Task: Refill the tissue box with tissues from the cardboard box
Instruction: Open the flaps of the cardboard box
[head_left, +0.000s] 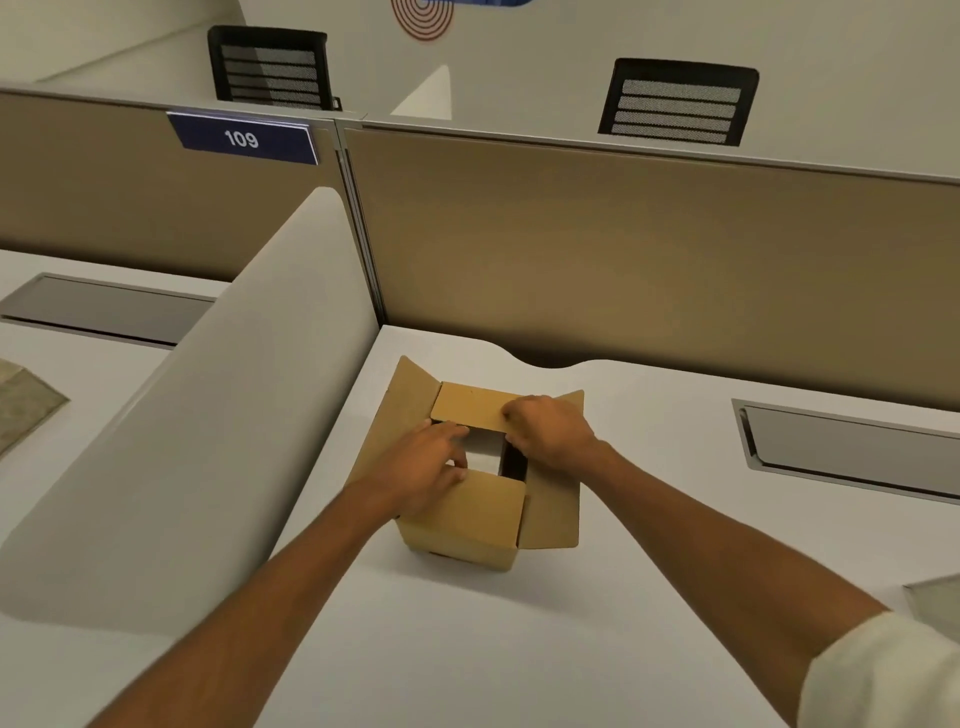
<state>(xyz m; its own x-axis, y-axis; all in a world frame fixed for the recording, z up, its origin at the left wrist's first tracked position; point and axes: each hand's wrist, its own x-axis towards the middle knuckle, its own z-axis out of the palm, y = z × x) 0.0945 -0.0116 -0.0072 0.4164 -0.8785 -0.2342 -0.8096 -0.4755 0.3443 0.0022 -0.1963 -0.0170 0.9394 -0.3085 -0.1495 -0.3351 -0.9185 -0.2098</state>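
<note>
A small brown cardboard box (467, 525) stands on the white desk, near the curved side divider. Its side flaps stand up, while the far and near flaps lie partly over the opening. Something white (485, 451) shows through the gap between them. My left hand (426, 467) rests on the near flap with its fingers at the edge of the gap. My right hand (550, 428) grips the far flap at its right end. A pale object (935, 597) at the right edge is cut off by the frame; I cannot tell what it is.
The white desk (649, 597) spreads out around the box. A curved grey divider (218, 415) rises on the left. A tan partition (623, 249) closes off the back. A recessed cable tray (852, 452) lies at the right. Two black chairs (675, 101) stand beyond the partition.
</note>
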